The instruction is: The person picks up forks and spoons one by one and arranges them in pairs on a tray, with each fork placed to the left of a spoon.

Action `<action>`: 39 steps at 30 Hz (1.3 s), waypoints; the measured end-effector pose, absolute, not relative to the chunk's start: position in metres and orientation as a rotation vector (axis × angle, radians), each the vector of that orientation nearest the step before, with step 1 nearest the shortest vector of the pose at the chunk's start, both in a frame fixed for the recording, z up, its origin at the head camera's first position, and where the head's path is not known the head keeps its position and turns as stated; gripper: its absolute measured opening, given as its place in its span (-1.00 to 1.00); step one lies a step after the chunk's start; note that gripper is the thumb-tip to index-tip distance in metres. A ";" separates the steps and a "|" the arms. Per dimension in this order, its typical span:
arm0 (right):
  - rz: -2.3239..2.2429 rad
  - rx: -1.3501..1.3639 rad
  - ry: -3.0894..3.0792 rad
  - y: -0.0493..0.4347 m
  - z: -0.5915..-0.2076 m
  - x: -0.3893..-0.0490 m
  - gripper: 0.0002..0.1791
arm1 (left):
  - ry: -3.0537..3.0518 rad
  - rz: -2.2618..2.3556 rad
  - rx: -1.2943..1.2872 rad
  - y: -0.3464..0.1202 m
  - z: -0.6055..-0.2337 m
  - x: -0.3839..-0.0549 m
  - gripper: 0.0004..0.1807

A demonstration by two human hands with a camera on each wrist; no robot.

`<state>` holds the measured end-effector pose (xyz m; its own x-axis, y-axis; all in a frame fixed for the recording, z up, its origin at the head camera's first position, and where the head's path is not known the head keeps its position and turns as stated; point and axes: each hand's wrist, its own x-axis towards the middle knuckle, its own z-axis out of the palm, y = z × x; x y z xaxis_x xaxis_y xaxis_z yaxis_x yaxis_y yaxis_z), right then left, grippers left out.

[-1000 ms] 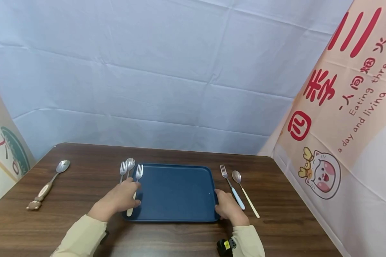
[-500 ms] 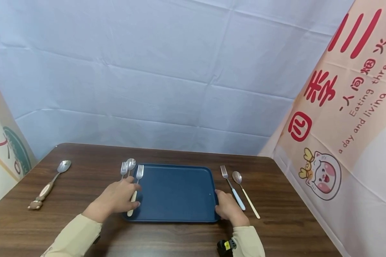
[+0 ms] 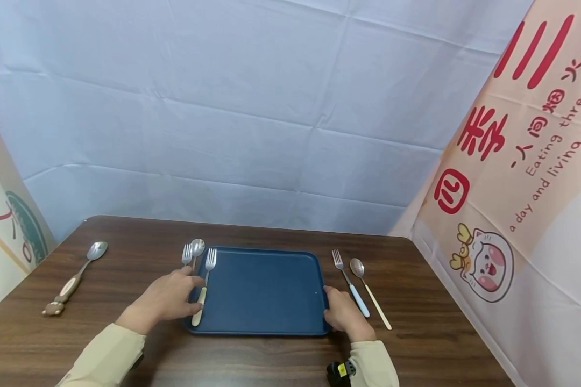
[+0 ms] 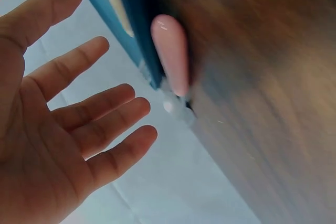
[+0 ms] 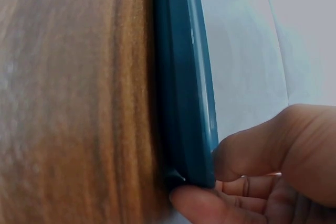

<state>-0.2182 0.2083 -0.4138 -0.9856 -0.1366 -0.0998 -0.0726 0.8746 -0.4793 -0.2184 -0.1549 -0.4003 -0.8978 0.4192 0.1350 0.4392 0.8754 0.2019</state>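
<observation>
My left hand (image 3: 167, 298) hovers by the left side of a blue tray (image 3: 263, 293), fingers spread and holding nothing in the left wrist view. Just beside its fingertips, a cream-handled fork (image 3: 202, 298) lies along the tray's left edge. A fork (image 3: 187, 255) and a spoon (image 3: 197, 248) lie left of the tray, their lower parts hidden behind the hand. A pink handle (image 4: 171, 53) shows on the table beside the tray in the left wrist view. With thumb and fingers, my right hand (image 3: 342, 312) pinches the tray's right rim (image 5: 202, 93).
To the right of the tray lie a blue-handled fork (image 3: 351, 285) and a cream-handled spoon (image 3: 370, 293). A spoon with a brown figured handle (image 3: 75, 279) is at the far left of the wooden table (image 3: 252, 360). A pale cloth (image 3: 252, 107) hangs behind.
My left hand has drawn back to the left, away from the cream-handled fork, which stays on the tray. My right hand keeps its place on the tray rim.
</observation>
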 end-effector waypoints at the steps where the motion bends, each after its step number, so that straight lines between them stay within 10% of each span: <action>1: -0.738 -0.164 2.915 0.208 -0.414 -0.218 -0.42 | -2.956 -0.352 -0.668 -0.158 -0.402 -0.219 -0.59; 39: -0.737 -0.167 2.911 0.209 -0.415 -0.219 -0.42 | -3.042 -0.417 -0.387 -0.259 -0.404 -0.225 -0.44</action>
<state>-0.2190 0.2089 -0.4147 -0.9849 -0.1400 -0.1020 -0.0746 0.8743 -0.4796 -0.2248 -0.2592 -0.4042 -0.9676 0.2395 0.0798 0.2521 0.9324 0.2591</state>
